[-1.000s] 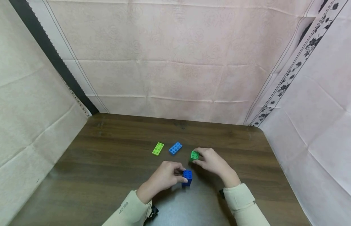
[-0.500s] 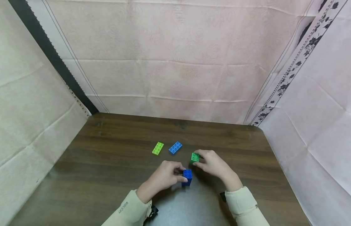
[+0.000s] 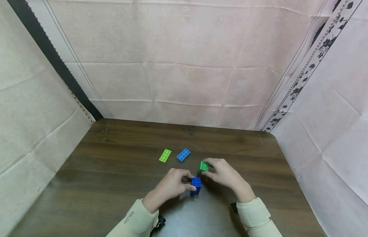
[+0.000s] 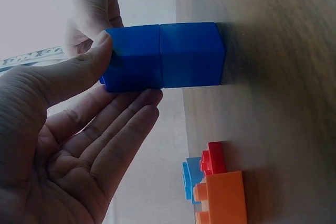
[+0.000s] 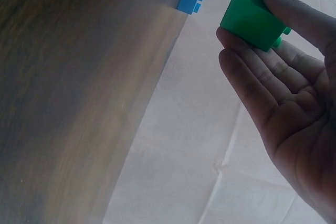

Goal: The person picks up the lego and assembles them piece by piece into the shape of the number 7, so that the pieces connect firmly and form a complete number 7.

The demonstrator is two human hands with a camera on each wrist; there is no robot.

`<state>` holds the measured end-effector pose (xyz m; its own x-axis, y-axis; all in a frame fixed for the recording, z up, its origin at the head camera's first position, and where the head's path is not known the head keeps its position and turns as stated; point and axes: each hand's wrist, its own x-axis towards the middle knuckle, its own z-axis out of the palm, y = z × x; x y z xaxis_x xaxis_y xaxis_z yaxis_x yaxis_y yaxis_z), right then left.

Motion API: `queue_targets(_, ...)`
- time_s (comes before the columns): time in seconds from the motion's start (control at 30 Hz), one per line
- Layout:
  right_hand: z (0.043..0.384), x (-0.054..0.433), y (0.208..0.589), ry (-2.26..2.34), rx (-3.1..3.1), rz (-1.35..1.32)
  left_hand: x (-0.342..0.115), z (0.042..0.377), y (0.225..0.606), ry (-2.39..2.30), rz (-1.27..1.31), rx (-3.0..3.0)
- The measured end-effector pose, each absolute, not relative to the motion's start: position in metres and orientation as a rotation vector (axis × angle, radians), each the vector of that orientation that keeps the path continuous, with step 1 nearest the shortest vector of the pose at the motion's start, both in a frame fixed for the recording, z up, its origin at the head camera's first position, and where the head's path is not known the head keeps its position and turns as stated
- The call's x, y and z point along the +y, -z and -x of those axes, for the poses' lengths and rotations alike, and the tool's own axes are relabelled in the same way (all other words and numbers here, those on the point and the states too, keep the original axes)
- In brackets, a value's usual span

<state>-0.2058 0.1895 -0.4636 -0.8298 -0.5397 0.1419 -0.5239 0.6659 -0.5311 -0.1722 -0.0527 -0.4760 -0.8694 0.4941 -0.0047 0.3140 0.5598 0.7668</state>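
My left hand [image 3: 173, 184] pinches a stack of two dark blue toy building blocks [image 4: 163, 56] between thumb and fingers. The stack stands upright on the table, its studded top [image 3: 196, 182] visible in the head view. Beyond it and slightly right, my right hand [image 3: 223, 172] grips a green building block [image 3: 204, 166] by its sides. The right wrist view shows this green block [image 5: 254, 14] raised off the tabletop, with thumb on one side and fingers on the other. Green and blue blocks are apart.
A lime green brick [image 3: 165, 155] and a light blue brick [image 3: 183, 154] lie farther back on the brown wooden table [image 3: 112, 174]. In the left wrist view, an orange brick [image 4: 226, 198] and a red brick [image 4: 216, 157] also appear. Pale cloth walls [image 3: 184, 82] surround the table.
My right hand has shifted slightly toward me with the green block, closer to the dark blue stack. The left hand and the stack have stayed in place.
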Motion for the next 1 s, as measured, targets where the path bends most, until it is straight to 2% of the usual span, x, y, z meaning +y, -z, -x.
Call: queue_targets(1.0,0.191,0.183,0.449,0.922,2.822,1.019,-0.053,0.172,0.476,-1.207,-0.687,2.588)
